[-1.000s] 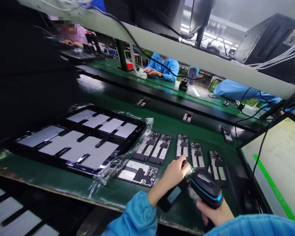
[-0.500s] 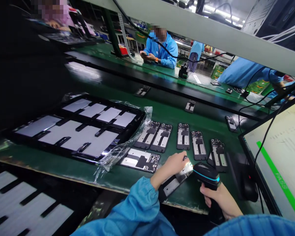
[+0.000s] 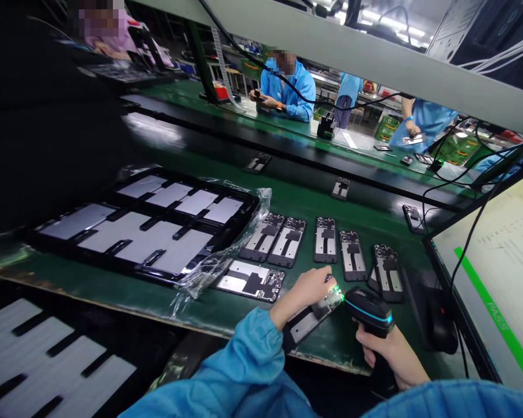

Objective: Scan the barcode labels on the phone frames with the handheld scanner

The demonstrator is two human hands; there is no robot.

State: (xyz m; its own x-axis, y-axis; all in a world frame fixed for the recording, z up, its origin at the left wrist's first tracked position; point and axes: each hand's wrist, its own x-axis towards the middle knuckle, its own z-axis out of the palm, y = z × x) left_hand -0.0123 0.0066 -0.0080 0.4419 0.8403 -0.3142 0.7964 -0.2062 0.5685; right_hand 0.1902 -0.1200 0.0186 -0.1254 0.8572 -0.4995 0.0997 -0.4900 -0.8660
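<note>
Since the earlier frames, green light now falls on the far end of the phone frame (image 3: 312, 314), which lies lower and flatter on the green table (image 3: 287, 203). Left hand (image 3: 310, 288) holds that frame, fingers curled over its far end, near the table's near edge. Right hand (image 3: 386, 350) is wrapped tight around the grip of the scanner (image 3: 368, 309), its head just right of the frame. Five more frames (image 3: 322, 239) lie in a row beyond; a tray (image 3: 148, 229) sits far left, a monitor (image 3: 497, 273) right.
</note>
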